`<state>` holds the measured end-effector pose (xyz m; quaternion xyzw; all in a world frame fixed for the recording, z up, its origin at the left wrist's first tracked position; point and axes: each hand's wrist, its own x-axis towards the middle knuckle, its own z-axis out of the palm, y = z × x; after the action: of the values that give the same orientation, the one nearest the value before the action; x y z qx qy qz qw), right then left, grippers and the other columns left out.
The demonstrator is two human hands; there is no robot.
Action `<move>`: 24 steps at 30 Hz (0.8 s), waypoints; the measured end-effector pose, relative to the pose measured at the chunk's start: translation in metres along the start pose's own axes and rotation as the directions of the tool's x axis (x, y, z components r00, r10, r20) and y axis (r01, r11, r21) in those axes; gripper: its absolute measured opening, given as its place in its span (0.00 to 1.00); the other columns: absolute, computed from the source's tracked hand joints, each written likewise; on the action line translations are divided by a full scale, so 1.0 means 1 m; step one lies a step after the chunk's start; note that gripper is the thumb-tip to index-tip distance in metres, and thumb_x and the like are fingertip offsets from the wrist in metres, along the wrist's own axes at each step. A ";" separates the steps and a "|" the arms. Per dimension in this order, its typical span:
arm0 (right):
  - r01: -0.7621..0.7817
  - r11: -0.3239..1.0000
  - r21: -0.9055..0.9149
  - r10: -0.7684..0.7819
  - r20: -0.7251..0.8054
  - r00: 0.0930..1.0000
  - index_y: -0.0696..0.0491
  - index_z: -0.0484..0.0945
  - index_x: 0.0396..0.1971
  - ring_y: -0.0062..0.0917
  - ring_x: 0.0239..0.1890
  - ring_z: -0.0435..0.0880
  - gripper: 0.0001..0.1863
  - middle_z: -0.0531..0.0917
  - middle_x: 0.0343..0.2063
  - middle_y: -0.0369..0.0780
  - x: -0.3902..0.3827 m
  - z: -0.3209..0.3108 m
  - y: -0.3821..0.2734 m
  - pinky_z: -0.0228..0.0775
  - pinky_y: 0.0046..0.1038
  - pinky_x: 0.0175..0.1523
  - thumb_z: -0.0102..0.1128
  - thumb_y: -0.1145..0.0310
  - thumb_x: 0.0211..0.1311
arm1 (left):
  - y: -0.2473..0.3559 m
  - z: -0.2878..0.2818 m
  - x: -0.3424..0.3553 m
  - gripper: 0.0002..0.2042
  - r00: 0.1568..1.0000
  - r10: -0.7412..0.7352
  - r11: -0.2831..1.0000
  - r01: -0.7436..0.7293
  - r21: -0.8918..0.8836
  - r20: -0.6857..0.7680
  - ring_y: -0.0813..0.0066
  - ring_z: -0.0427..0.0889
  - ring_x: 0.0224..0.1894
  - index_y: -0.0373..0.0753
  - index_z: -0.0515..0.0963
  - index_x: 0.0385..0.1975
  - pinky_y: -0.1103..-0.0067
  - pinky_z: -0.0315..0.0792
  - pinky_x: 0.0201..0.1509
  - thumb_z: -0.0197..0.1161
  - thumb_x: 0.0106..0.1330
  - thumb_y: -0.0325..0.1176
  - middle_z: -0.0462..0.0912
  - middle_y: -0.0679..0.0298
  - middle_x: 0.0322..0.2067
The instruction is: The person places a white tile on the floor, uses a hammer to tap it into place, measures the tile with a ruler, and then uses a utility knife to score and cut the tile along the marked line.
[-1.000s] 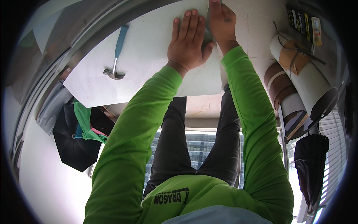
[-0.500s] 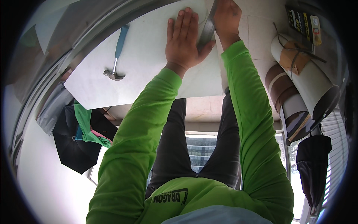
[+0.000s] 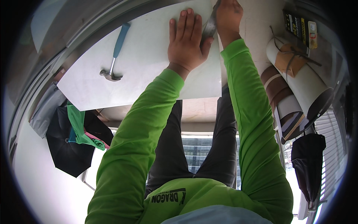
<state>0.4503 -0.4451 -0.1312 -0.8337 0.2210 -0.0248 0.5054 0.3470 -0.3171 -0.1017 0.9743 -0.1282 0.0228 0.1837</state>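
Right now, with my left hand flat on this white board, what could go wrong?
First, your left hand has its thumb right by the flat metal tool in your right hand; if the tool slips, it might nick or pinch that thumb. Second, the claw hammer lies unheld on the white board, so a jolt or tilt could send it sliding.

2 hands [image 3: 185, 48] [image 3: 228, 20], 1 wht sheet [image 3: 149, 56], 1 metal tool [image 3: 210, 30], 1 hammer [image 3: 119, 46], 2 blk umbrellas [image 3: 71, 158] [image 3: 307, 164]
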 end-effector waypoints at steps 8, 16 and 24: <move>-0.043 0.999 -0.028 0.045 0.086 0.995 0.61 0.79 0.24 0.44 0.22 0.76 0.32 0.77 0.18 0.53 0.000 0.001 -0.005 0.68 0.44 0.34 0.45 0.50 0.80 | 0.000 -0.001 -0.002 0.33 1.000 0.003 1.000 -0.003 -0.007 0.011 0.48 0.56 0.78 0.31 0.69 0.68 0.48 0.47 0.78 0.56 0.70 0.50 0.62 0.45 0.74; -0.084 0.980 0.182 0.073 0.067 0.995 0.60 0.79 0.25 0.33 0.21 0.75 0.29 0.76 0.16 0.44 -0.002 0.002 -0.001 0.66 0.39 0.32 0.47 0.51 0.79 | -0.001 0.000 0.000 0.33 1.000 -0.007 1.000 0.007 -0.024 0.012 0.50 0.57 0.78 0.34 0.68 0.68 0.49 0.47 0.78 0.57 0.70 0.50 0.62 0.48 0.74; -0.124 0.986 0.110 0.123 0.011 0.992 0.58 0.79 0.23 0.33 0.20 0.73 0.28 0.74 0.15 0.43 -0.007 -0.013 -0.004 0.63 0.39 0.30 0.47 0.52 0.80 | -0.003 -0.001 -0.002 0.34 1.000 -0.003 1.000 0.003 -0.016 -0.012 0.50 0.57 0.78 0.34 0.68 0.69 0.49 0.48 0.78 0.58 0.69 0.53 0.62 0.48 0.74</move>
<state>0.4421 -0.4517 -0.1198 -0.7892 0.2694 -0.0039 0.5519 0.3456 -0.3134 -0.1017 0.9729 -0.1258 0.0274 0.1921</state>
